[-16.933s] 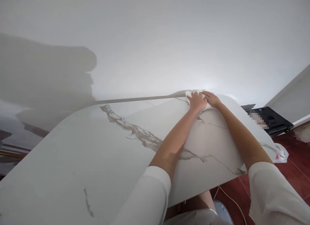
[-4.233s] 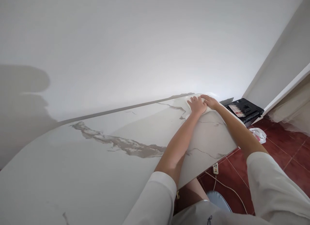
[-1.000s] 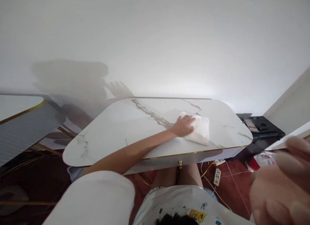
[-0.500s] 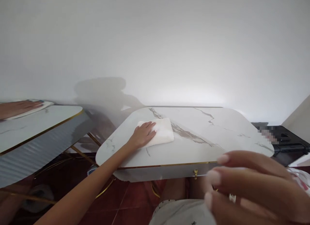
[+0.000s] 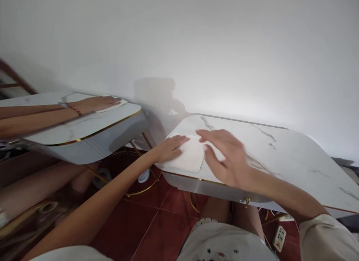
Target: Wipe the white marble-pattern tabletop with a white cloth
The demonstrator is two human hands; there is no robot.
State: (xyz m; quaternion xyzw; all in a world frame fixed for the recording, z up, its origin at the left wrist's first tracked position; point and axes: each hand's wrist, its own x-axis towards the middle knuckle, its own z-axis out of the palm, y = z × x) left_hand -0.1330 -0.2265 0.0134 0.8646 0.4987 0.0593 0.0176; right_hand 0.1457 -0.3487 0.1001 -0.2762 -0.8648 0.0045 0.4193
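A white folded cloth (image 5: 192, 156) lies on the left part of a white marble-patterned table (image 5: 294, 160). My left hand (image 5: 171, 148) rests flat on the cloth's left part, fingers stretched out. Just above the cloth's right edge hovers my right hand (image 5: 226, 152), its fingers apart and slightly curled, with nothing between them. Whether its fingertips touch the cloth I cannot tell.
At the left, another person's hands (image 5: 98, 103) press a white cloth on a second marble-patterned table (image 5: 84, 128). A gold drawer knob (image 5: 246, 202) sticks out of my table's front. A power strip (image 5: 279, 238) lies on the red tiled floor (image 5: 157, 223).
My right hand has come from the lower right foreground to over the cloth's right edge. The cloth under my left hand now lies nearer the table's left end. The view has turned left.
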